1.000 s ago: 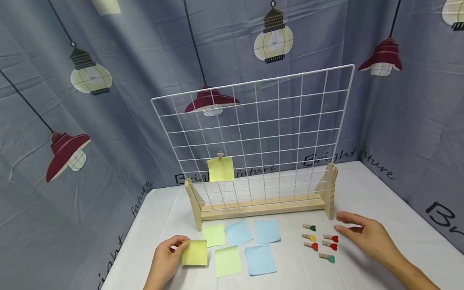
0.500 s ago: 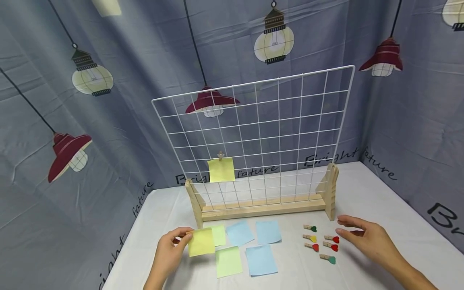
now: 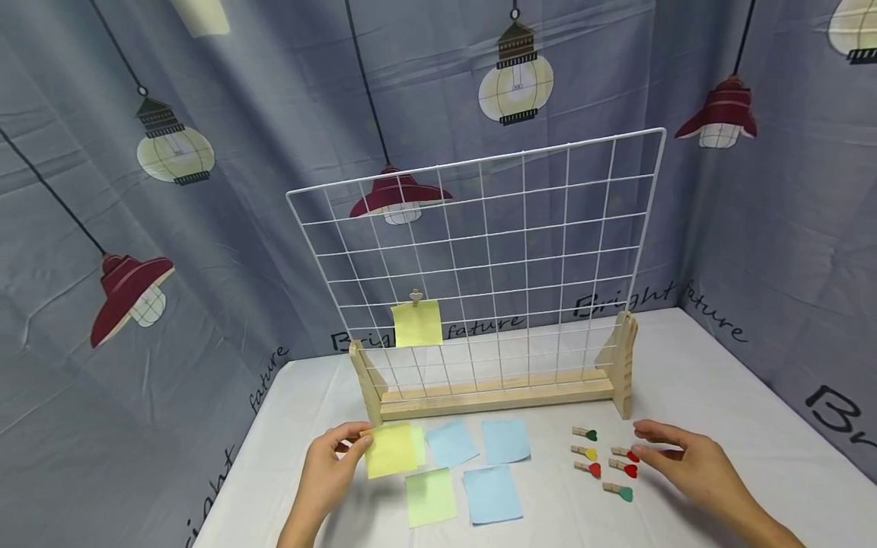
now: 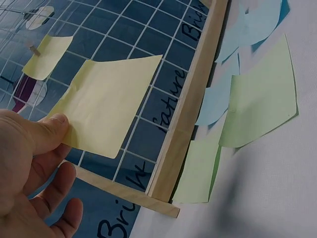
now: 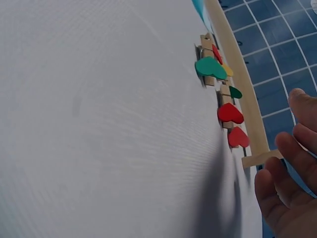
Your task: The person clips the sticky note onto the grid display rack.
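My left hand (image 3: 327, 473) pinches a yellow sticky note (image 3: 390, 453) by its left edge, thumb in front, raised off the table. In the left wrist view that note (image 4: 111, 104) hangs before the wire grid. From the head it partly covers a light green note (image 3: 419, 444). Another yellow note (image 3: 419, 326) is clipped to the white wire grid (image 3: 525, 228) by a small clothespin (image 3: 416, 297) with a pale heart. At the right, my right hand (image 3: 699, 466) hovers with relaxed fingers and holds nothing, just beside several heart-topped wooden clothespins (image 3: 623, 467).
The grid stands in a wooden base (image 3: 496, 396) at the back of the white table (image 3: 548, 517). Several blue sticky notes (image 3: 492, 495) and a second light green note (image 3: 430, 498) lie in front of it. A lamp-printed curtain (image 3: 240, 114) surrounds the table.
My left hand has carried the yellow note up and to the right, toward the grid's base, over a green note. My right hand has stayed almost still.
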Demonstrator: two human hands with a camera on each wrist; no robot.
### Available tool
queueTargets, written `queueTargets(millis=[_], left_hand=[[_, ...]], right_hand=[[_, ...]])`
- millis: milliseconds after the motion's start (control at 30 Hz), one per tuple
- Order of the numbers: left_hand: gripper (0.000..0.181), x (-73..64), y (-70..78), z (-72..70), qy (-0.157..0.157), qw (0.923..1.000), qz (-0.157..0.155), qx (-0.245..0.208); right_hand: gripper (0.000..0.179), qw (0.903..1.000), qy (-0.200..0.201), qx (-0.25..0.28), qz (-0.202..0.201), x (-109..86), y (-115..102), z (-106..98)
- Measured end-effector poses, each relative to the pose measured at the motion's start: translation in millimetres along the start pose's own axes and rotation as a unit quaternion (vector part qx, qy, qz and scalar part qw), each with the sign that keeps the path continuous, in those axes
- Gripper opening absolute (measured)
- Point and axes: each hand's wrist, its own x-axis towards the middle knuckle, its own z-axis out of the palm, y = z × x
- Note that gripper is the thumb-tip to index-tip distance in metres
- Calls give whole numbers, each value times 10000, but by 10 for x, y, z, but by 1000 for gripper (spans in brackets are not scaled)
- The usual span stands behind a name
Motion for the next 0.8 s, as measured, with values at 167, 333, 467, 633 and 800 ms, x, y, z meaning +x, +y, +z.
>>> queueTargets(millis=[167,333,467,633,800], left_hand=[[13,6,37,19,1,10000,85,24],[15,8,49,36,13,9999,96,-77],[15,0,60,37,-18,9999,99,-113],[13,-7,77,34,-48,9999,75,-68],[14,-12,80,39,-37,9999,108,-39]], right_hand=[[53,9999,72,7,126,-11,23,50],[54,9994,28,31,354,0,44,94],[53,9993,8,-12,387,3,72,111],[46,9992,91,-190,345,9,115,111],[42,9988,40,-241,415,28,151,108]])
